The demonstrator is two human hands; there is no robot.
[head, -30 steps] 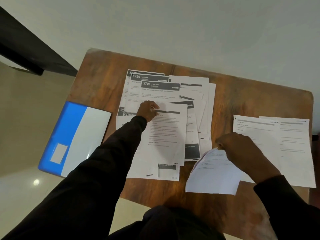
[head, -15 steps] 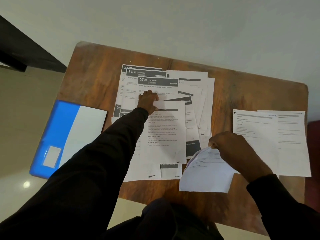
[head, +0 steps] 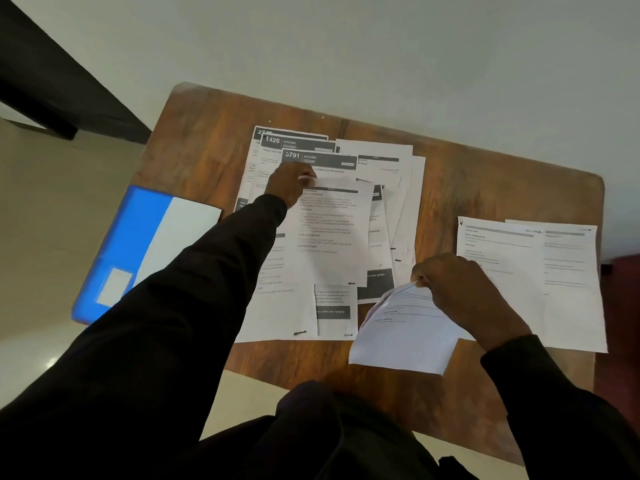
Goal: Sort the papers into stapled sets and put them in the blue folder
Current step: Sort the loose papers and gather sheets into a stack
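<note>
Folder (head: pixel 138 244) at table (head: pixel 207 140) L edge; papers (head: pixel 332 237) across tabletop, outside it.

- A wooden table (head: pixel 214 133) with reddish-brown grain and rounded corners; its far edge lies along the wall.
- A plain pale wall (head: pixel 346 46) fills the top of the view.
- A glossy cream floor (head: pixel 52 202) shows left of the table and below its near edge, with a small bright glare spot (head: pixel 52 362).
- A dark slanted piece of furniture (head: pixel 52 74) crosses the upper left corner.
- A dark red object (head: pixel 623 306), blurred, sits at the right edge.
</note>
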